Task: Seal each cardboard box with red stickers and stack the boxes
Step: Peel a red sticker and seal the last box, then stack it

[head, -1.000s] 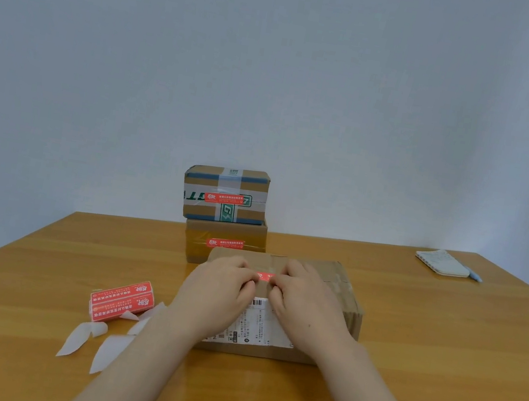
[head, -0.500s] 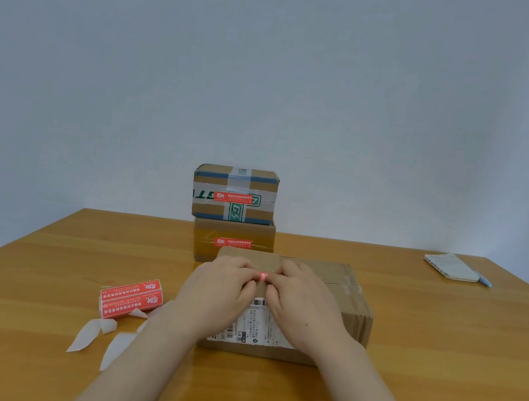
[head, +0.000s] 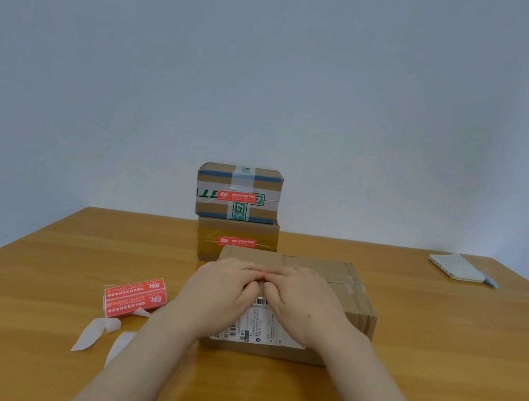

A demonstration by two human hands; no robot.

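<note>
Pressing sticker point(head: 264, 272) onto box point(head: 354, 304) seam.
Peeled backings point(head: 93, 334) and sticker strips point(head: 135, 296) lie near left. My left hand point(head: 221, 292) and right hand point(head: 305, 305) press fingers-down on the box in front, gripping nothing. A second ago more red showed between them; now just a sliver, so it's nearly stuck. Box probably goes next on the sealed stack point(head: 236, 216) behind.

Big box point(head: 347, 282) sits mid-table point(head: 437, 366), closest to the person. Left hand point(head: 220, 294) and right hand point(head: 302, 303) rest side by side on its top, fingertips meeting. Just behind it is a stack: upper box point(head: 238, 192) on lower box point(head: 235, 242). Sticker pack point(head: 136, 296) lies left of the big box, backing strips point(head: 89, 335) in front of the pack. Notepad point(head: 457, 267) lies far back right, pen point(head: 489, 281) beside it on its right.
</note>
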